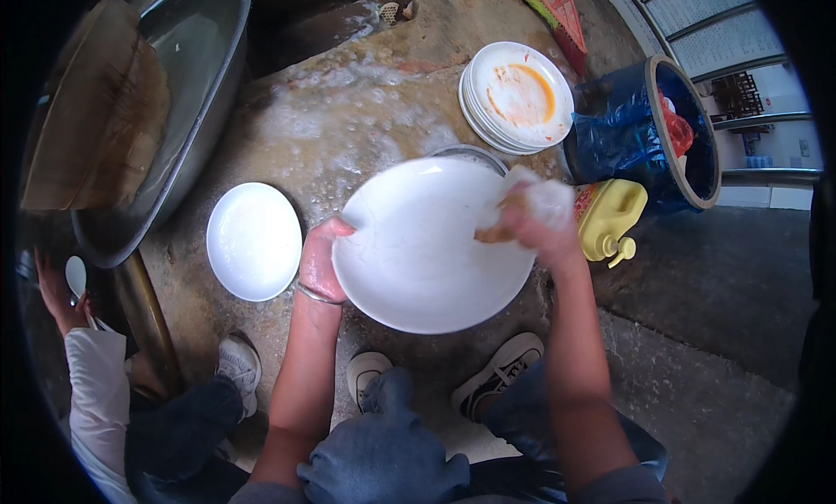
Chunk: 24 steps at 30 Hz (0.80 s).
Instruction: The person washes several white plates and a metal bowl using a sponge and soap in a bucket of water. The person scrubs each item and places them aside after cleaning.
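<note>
My left hand (322, 259), wet and wearing a bangle, grips the left rim of a large white dish (424, 256), thumb over the edge. The dish is tilted and its inside faces me. At its upper right my right hand (545, 233) is blurred, closed around a foamy scrubbing cloth or sponge (498, 233) against the inner surface. A basin rim (467, 153) shows behind the dish, mostly hidden by it. On the wet floor left of my left hand lies a clean-looking white plate (255, 241).
Stained white plates (516, 96) are stacked ahead, beside a blue bin (617, 135) with a bag inside. A yellow pump jug (614, 217) stands to the right. Leftward are a large metal basin (196, 112) and a person's hand (59, 295) with a white spoon (76, 275). Suds (313, 119) cover the floor.
</note>
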Motion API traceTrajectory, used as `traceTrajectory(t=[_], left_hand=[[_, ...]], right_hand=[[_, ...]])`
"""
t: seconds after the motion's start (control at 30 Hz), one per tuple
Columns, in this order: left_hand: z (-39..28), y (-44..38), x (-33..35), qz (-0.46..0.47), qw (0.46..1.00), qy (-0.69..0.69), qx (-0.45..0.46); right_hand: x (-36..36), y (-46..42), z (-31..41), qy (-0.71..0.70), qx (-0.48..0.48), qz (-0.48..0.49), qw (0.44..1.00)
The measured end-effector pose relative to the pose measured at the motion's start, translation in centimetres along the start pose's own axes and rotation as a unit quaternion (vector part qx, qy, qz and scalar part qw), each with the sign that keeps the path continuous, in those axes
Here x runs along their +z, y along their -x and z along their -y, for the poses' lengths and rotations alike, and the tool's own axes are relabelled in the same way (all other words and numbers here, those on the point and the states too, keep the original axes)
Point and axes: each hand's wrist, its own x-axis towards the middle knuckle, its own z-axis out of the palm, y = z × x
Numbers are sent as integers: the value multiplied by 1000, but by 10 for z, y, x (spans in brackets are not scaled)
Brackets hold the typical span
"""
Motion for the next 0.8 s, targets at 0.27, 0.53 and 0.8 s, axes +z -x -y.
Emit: traceTrajectory(t=[0.27,0.53,0.8], left_hand=[[36,-5,15,-163,965,-61,197],[24,8,9,-189,930,-107,295],[53,20,9,-223,933,-124,254]], right_hand=[[166,-8,-33,379,-231,-79,893],[123,-13,-76,576,-87,-142,800],[140,-77,-75,576,-195,-235,758]])
